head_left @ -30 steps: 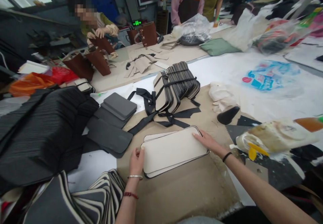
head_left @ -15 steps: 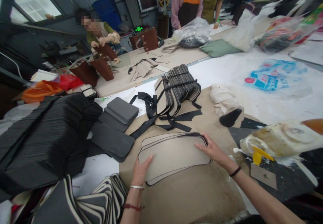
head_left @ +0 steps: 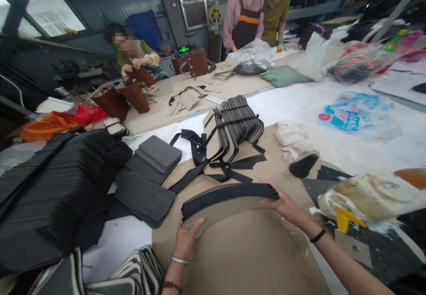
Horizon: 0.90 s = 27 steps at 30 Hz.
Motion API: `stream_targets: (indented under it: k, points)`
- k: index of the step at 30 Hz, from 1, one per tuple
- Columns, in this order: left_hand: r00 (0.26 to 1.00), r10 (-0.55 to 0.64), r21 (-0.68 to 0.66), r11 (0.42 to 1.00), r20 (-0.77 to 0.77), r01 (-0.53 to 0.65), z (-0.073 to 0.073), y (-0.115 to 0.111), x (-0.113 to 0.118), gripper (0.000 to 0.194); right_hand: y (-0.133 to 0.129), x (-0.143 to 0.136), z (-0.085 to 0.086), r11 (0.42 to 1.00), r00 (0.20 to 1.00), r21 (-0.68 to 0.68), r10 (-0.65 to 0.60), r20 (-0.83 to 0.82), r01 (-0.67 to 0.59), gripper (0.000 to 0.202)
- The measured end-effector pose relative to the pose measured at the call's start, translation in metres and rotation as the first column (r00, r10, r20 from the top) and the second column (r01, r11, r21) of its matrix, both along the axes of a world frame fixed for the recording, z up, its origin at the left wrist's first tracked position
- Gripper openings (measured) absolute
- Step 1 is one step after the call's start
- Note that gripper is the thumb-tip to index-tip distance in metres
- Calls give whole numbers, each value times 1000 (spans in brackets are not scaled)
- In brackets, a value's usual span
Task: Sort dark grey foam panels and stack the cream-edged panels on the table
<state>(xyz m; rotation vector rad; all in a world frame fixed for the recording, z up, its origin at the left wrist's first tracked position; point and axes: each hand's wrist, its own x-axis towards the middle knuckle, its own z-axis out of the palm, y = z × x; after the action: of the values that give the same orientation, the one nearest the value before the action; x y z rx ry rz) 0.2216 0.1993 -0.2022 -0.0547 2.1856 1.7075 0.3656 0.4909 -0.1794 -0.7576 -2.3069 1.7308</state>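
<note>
Between my two hands a stack of thin panels (head_left: 229, 197) with beige faces and black edges is tilted up, its long upper edge facing away and bowed. My left hand (head_left: 189, 239) grips the left end, thumb on the near face and fingers hidden behind. At the right end, my right hand (head_left: 282, 204) is closed around the corner. Just beyond lies a bundle of similar panels (head_left: 233, 126) tied with black strips (head_left: 239, 164). Loose dark grey panels (head_left: 146, 197) rest to the left of the stack.
Tall black stacks (head_left: 63, 188) fill the left side, with light-edged panels (head_left: 140, 268) in front. On the right are a glue-smeared container (head_left: 369, 197) and a black cone-shaped object (head_left: 303, 166). Brown bags (head_left: 136, 95) stand at the far left; several people are across the table.
Both hands have tipped the stack of panels upright, so its black layered edge shows instead of the flat beige face. The view has shifted slightly upward.
</note>
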Motion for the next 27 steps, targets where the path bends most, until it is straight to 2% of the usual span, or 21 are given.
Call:
stream_targets:
  k: [2,5,8,12,15,19,21,24,27]
  points:
    - [1000,9,24,1000,16,-10,5,10,-17,46,7,-18,2,999,999,-28,-40,-23,39,59]
    - [995,5,-29,1000,96,-2,15,33,-49,41,23,-52,6,997,999,-80,-10,-48,6,52]
    - [983,19,-86,996,181,-3,22,57,-79,33,42,-88,0,985,999,-164,-46,27,50,44]
    - [974,23,-103,995,224,0,19,78,-108,24,61,-125,-15,963,984,-215,-138,115,160,39]
    - [972,30,-122,993,232,-2,14,86,-125,27,70,-145,-19,964,986,-219,-129,106,150,39]
    - [976,15,-133,991,219,15,9,92,-138,27,79,-165,-15,963,992,-242,-98,84,116,39]
    - [981,10,-151,988,195,20,8,94,-139,28,83,-171,-12,977,987,-176,-102,125,124,40]
    - [993,33,-219,976,117,-7,6,94,-134,37,83,-170,-12,987,970,55,-160,186,152,44]
    - [999,34,-262,965,8,-31,4,88,-121,45,77,-158,-16,940,960,315,-202,196,133,47]
